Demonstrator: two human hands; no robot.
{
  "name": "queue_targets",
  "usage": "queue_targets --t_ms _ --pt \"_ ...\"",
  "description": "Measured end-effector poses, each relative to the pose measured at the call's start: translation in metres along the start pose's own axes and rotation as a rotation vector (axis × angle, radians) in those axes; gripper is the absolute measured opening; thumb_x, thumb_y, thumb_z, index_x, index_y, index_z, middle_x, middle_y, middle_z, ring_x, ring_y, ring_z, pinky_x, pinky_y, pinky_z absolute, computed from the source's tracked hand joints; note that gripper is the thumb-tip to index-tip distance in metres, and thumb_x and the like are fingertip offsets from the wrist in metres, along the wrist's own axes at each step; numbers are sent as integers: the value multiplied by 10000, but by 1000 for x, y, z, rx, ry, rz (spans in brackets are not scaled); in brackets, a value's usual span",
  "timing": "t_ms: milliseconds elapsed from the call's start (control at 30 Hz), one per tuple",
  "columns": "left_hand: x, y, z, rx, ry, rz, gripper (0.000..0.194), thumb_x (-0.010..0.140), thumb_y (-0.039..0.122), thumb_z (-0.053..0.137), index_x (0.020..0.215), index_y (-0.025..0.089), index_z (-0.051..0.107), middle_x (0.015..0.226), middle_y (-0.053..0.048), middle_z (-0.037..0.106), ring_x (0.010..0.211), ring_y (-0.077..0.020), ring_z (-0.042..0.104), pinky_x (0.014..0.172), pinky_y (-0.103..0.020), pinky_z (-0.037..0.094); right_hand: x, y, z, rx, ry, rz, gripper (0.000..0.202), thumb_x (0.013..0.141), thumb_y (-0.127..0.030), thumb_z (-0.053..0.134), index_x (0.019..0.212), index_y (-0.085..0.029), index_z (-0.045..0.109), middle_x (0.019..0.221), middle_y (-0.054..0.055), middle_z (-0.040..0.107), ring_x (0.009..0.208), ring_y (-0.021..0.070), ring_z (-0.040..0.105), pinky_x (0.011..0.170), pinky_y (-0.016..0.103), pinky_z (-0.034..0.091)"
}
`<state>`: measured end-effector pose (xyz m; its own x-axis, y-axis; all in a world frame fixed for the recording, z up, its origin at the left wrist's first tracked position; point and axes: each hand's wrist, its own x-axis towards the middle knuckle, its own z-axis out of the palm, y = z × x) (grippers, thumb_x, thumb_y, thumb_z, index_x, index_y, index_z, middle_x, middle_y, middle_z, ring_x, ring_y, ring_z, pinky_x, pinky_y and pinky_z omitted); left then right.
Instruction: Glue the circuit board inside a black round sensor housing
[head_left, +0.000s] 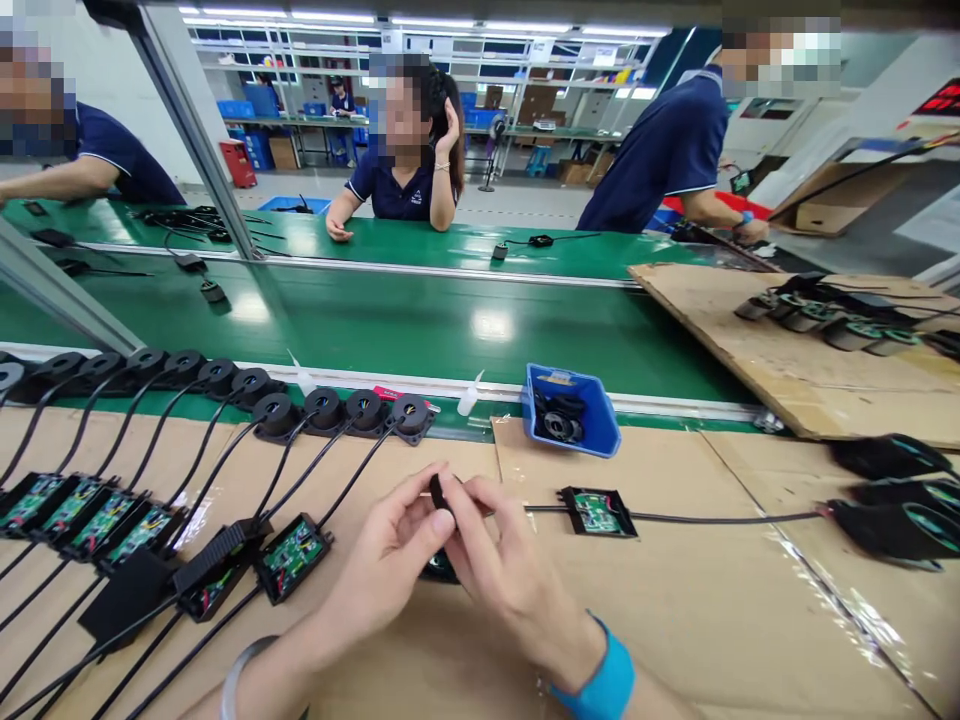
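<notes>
1. Between the fingertips of the left grip (394,550) and the right grip (514,575), both bare and closed on it, sits a small black rounded piece (441,497), its lower side hidden by fingers. So narrow a hold on so small a piece could slip, dropping it onto the brown cardboard-covered table (720,620).

2. Just below the joined grips, a dark, glossy part (439,567) shows only in part; whether a finger touches it cannot be told. Because the hands cover it, a falling piece or stray finger could strike it unnoticed.

3. To the right of the grips lies an open black rectangular box (574,512) holding a green circuit board (601,512), with a thin black cable (724,518) leading farther right. If the right grip swung outward and snagged the cable, the box could be dragged and its wiring strained.

4. To the left of the grips, another open black box (303,568) leaves its board exposed; a careless sideways sweep could scrape it.

5. Beyond the grips, near a blue plastic bin (604,425), a hurried reach could topple the small white nozzle-tipped bottle (468,401).
</notes>
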<state>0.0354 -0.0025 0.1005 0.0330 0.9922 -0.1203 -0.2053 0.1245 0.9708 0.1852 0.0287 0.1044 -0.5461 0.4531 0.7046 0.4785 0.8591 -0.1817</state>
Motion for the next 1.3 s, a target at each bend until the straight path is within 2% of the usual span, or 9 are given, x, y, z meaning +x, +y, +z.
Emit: queue_targets --t_ms 133,200,300,367,500,633,900,1100,1300 --pt "4 -4 -5 32 -26 -22 705 781 563 757 1334 156 598 1284 -144 651 1117 -275 653 1001 -398 539 -8 3 -2 166 -47 51 510 952 -90 501 1446 -126 383 1158 137 619 1100 208 607 913 324 563" --pt "5 -6 -12 111 -17 -12 666 796 477 760 1361 178 575 1232 -126 649 1031 -246 666 921 -379 568 -16 14 -7 144 -91 91 528 952 -239 580 1432 -139 383 1223 141 614 1152 247 580 957 413 528" --pt "2 -10 -23 247 -2 9 601 793 327 760 1348 227 552 1199 -88 635 1071 -225 652 970 -366 540 -36 28 -8 -4 -209 153 726 871 -574 638 1366 -87 427 1254 195 594 1174 348 544 974 557 449" --pt "-2 -14 -26 269 -25 -16 490 800 287 741 1255 228 565 1181 -81 645 1102 -226 654 980 -359 533 -48 31 -4 -35 -261 192 671 865 -634 607 1256 -101 496 1152 172 622 1088 331 572 983 560 410" --pt "-12 -23 -26 238 -26 -88 357 829 300 714 1136 217 552 1110 -80 690 1026 -225 701 887 -338 577 -60 25 4 -59 -169 222 312 938 -484 587 1029 -186 587 918 69 609 859 223 578 925 460 389" --pt "-17 -24 -28 386 -15 -52 387 801 320 788 1133 242 604 1158 -61 712 1088 -237 693 976 -358 562 -59 20 3 -113 -91 205 195 938 -400 616 945 -205 615 847 47 610 788 191 561 840 408 365" --pt "-14 -8 -33 947 -146 447 372 927 275 659 1298 263 640 1290 -87 664 1197 -206 645 1016 -305 556 -64 19 1 -122 -56 175 117 908 -282 682 951 -186 630 833 54 638 765 177 579 781 390 346" --pt "-11 -10 -34 1063 -220 558 166 937 265 645 1050 198 747 1283 -118 684 1143 -214 683 1008 -310 572 -64 19 2 -127 -38 170 90 905 -246 679 943 -179 633 803 47 638 751 170 574 758 377 342" --pt "-8 -14 -32 1026 -181 606 170 930 301 655 1051 218 742 1213 -118 690 1072 -215 700 885 -326 634 -66 18 4 -87 -26 207 92 914 -251 666 949 -171 638 797 50 635 742 165 537 758 371 337"
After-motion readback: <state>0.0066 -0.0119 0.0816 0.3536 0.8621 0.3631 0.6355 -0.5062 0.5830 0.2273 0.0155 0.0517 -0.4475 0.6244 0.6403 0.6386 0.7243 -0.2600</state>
